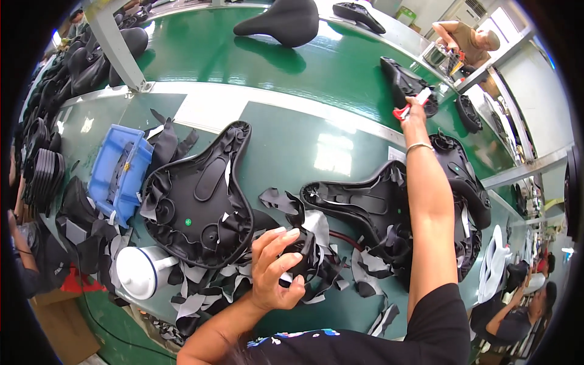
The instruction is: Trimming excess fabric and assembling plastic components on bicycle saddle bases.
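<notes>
My right arm stretches far across to the green belt. My right hand is closed on red-handled scissors, partly hidden by the fingers. It is right at a black bicycle saddle lying on the belt; whether it touches the saddle I cannot tell. My left hand hovers above black and grey fabric scraps, fingers bent and apart, holding nothing that shows. Just beyond it lies an upturned saddle with loose cover edges. Another upturned saddle rests between my arms.
A blue plastic bin and a white enamel mug stand at left. Saddles pile up by the metal post. A black saddle sits on the far belt. More saddles lie right of my arm. Other people work around.
</notes>
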Demonstrator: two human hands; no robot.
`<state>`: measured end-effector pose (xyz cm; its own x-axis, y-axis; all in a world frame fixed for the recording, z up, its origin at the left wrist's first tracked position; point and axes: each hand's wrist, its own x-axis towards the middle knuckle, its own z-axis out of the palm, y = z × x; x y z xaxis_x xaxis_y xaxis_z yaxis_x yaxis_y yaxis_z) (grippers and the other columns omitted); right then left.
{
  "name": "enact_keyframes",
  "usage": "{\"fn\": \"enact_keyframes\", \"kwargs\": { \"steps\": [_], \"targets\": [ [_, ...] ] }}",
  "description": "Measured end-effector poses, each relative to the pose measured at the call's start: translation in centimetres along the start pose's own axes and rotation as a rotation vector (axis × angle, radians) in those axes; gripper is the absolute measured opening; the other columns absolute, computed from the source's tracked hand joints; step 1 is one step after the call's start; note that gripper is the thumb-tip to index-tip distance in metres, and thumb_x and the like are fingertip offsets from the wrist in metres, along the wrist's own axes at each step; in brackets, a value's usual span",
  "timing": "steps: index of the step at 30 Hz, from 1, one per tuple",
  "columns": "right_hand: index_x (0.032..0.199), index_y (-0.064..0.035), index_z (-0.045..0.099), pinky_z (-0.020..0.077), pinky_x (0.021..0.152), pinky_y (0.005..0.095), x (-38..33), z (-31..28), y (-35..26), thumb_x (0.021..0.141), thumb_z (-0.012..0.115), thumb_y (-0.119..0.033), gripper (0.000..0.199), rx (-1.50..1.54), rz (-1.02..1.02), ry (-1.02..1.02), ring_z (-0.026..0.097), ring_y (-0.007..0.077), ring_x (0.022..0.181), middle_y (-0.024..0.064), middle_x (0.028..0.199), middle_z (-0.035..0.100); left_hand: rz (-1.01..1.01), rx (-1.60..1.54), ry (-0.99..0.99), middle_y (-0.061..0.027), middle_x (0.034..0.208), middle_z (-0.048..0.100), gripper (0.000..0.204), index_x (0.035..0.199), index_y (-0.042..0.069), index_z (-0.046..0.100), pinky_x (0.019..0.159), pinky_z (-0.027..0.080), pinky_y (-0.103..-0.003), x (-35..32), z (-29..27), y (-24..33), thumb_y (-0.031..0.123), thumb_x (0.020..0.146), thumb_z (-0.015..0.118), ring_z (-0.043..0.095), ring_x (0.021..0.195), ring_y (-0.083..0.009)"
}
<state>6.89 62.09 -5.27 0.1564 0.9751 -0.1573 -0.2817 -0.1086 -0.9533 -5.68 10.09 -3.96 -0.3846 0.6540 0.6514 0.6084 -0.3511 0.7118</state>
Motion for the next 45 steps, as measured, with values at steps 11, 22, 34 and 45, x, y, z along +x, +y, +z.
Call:
{"fn": "enact_keyframes", "kwargs": {
  "steps": [11, 22, 34, 45],
  "targets": [
    [0.119, 0.0003, 0.049, 0.0518, 0.092, 0.0437, -38.9, -6.5, -4.5, 0.085, 0.059, -0.011, 0.038, 0.309, 0.288, -0.567, 0.061, 0.0310, 0.102, 0.0186, 0.114, 0.059, -0.299, -0.530, -0.076, -0.0148, 0.105, 0.060, 0.061, 0.105, -0.004, 0.056, 0.079, 0.046, -0.033, -0.8, -1.2, 0.1, 0.055, 0.092, 0.045, 0.059, 0.090, -0.0237],
    [0.128, -0.0017, 0.044, 0.0466, 0.049, 0.0250, -49.5, -25.3, -4.8, 0.084, 0.062, -0.007, 0.047, -0.638, -0.122, -0.656, 0.058, 0.0115, 0.060, 0.0096, 0.086, 0.062, -1.055, -0.731, -0.160, -0.0018, 0.090, 0.055, 0.047, 0.115, 0.002, 0.052, 0.066, 0.048, -0.023, -1.4, -5.4, 3.5, 0.033, 0.082, 0.064, 0.057, 0.078, -0.0096],
    [0.136, -0.0172, 0.044, 0.0423, 0.046, 0.0385, -47.0, -24.6, -6.7, 0.080, 0.067, -0.012, 0.061, -1.489, -0.956, -1.086, 0.052, 0.0266, 0.052, 0.0096, 0.068, 0.049, -0.933, -0.376, -0.606, -0.0054, 0.085, 0.060, 0.041, 0.101, -0.003, 0.056, 0.061, 0.049, -0.023, 2.4, -4.7, 5.5, 0.029, 0.078, 0.067, 0.058, 0.070, -0.0096],
    [0.135, -0.0020, 0.039, 0.0542, 0.075, 0.0390, -55.1, -27.4, -4.9, 0.086, 0.064, -0.009, 0.055, -1.008, -0.501, -0.780, 0.065, 0.0368, 0.095, 0.0267, 0.116, 0.059, -1.088, -0.469, -0.084, -0.0040, 0.086, 0.054, 0.042, 0.105, -0.002, 0.054, 0.062, 0.044, -0.023, -5.1, -7.5, 9.0, 0.030, 0.080, 0.065, 0.052, 0.072, -0.0092]
  ]
}}
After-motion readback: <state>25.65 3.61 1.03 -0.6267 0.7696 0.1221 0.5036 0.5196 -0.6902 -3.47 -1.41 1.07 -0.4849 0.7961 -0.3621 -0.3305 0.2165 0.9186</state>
